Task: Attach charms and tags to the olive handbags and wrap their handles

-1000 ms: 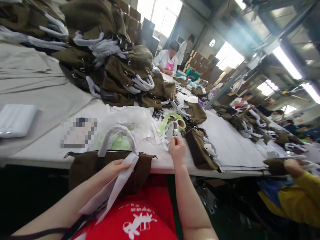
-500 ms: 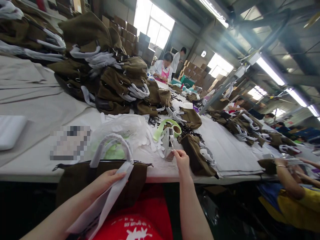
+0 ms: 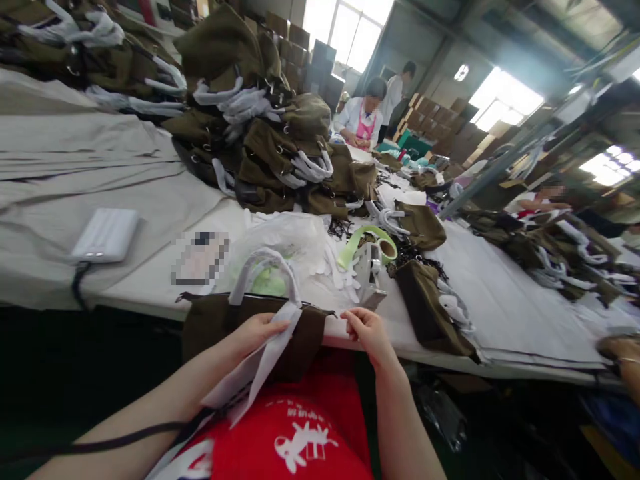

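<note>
An olive-brown bag (image 3: 210, 320) with wrapped handles lies at the table's front edge, hanging over it. My left hand (image 3: 260, 331) pinches a white wrapping strip (image 3: 274, 347) at the base of the near handle. My right hand (image 3: 363, 327) is closed in a pinch just right of the bag, near its zipper end; what its fingertips hold is too small to make out. Beyond it stands a tape dispenser (image 3: 369, 273) beside a roll of light-green tape (image 3: 387, 250). Clear plastic (image 3: 295, 243) lies behind the bag.
Heaped olive bags (image 3: 265, 160) fill the table's back left. Another bag (image 3: 433, 310) lies right of the dispenser. A white power bank (image 3: 106, 235) with a cable and a blurred-out phone (image 3: 201, 258) are at left. People work farther back; a forearm shows at far right.
My right hand has come away from the tape dispenser towards the bag. My left hand still holds the white strip. The view has turned right-to-left, showing more of the left table.
</note>
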`<state>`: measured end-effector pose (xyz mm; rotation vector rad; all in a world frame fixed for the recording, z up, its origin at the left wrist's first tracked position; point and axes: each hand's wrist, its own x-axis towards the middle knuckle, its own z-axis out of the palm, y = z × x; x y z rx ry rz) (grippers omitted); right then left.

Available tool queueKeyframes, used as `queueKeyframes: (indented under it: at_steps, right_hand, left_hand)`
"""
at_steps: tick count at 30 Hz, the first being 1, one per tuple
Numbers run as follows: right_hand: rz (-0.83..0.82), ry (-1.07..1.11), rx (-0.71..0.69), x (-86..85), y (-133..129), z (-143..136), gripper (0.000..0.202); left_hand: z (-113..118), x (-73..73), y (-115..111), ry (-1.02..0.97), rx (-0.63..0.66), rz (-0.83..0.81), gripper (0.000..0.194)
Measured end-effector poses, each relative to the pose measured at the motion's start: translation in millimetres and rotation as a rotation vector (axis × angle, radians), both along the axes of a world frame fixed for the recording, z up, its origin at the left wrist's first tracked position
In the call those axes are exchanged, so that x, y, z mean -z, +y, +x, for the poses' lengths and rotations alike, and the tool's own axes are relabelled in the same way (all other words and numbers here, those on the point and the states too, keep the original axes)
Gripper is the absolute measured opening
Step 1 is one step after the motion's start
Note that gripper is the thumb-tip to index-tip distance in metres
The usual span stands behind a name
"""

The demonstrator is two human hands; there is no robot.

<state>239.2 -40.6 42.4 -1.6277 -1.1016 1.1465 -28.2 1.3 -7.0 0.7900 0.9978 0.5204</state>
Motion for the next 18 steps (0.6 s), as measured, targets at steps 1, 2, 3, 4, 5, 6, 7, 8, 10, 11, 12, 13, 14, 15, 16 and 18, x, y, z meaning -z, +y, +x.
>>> queueKeyframes:
  at_steps: [1,2,3,4,5,6,7,8,10,11,12,13,14,15,16,18]
  right_hand:
    - [-0.006,0.019,-0.080,-2.8,2.0,-15.5,0.036]
    - [-0.023,0.033,-0.139,-4.1,5.1,-30.6,0.035]
    - [-0.048,0.038,-0.187,-3.9,9.2,-44.7,0.033]
    - [-0.075,0.031,-0.230,-2.3,14.0,-57.3,0.030]
    - [-0.103,0.007,-0.270,0.2,19.3,-68.0,0.027]
    - [-0.136,-0.042,-0.306,3.3,24.7,-76.8,0.024]
    - [-0.172,-0.105,-0.337,6.2,29.9,-83.5,0.022]
    - [-0.205,-0.166,-0.360,8.7,34.6,-88.3,0.021]
    - [-0.265,-0.267,-0.393,11.0,41.6,-93.0,0.022]
    - [-0.288,-0.305,-0.404,10.8,43.8,-93.5,0.024]
    - [-0.305,-0.335,-0.416,9.8,45.2,-93.1,0.026]
    - [-0.318,-0.363,-0.430,8.4,45.8,-92.2,0.028]
    - [-0.331,-0.395,-0.444,7.0,45.8,-91.1,0.030]
    - [-0.343,-0.426,-0.454,6.1,45.1,-90.1,0.034]
    - [-0.352,-0.454,-0.459,6.1,43.9,-89.3,0.039]
    - [-0.363,-0.477,-0.448,9.7,39.8,-89.6,0.051]
  left_hand:
    - [1.1,-1.8,-0.8,-0.014,-0.019,-0.012,0.054]
    - [2.1,-3.6,-1.6,-0.020,-0.028,-0.011,0.054]
    - [3.0,-5.2,-2.4,-0.018,-0.034,0.004,0.054]
    - [3.7,-6.5,-3.4,-0.007,-0.034,0.031,0.054]
    - [4.2,-7.3,-4.4,0.013,-0.034,0.066,0.054]
    - [4.5,-7.5,-5.6,0.036,-0.035,0.100,0.053]
    - [4.7,-7.2,-6.8,0.061,-0.038,0.136,0.053]
    - [4.8,-6.3,-8.2,0.089,-0.041,0.172,0.052]
    - [4.9,-3.2,-10.9,0.135,-0.047,0.234,0.051]
    - [4.9,-1.5,-12.1,0.151,-0.047,0.266,0.051]
    - [4.9,0.1,-13.2,0.164,-0.042,0.299,0.051]
    - [4.8,1.4,-14.1,0.172,-0.033,0.327,0.051]
    - [4.6,2.2,-14.8,0.171,-0.019,0.346,0.051]
    - [4.2,2.5,-15.2,0.167,-0.006,0.360,0.050]
    - [3.6,2.4,-15.4,0.159,0.002,0.367,0.050]
    - [1.2,0.9,-14.6,0.120,0.004,0.337,0.050]
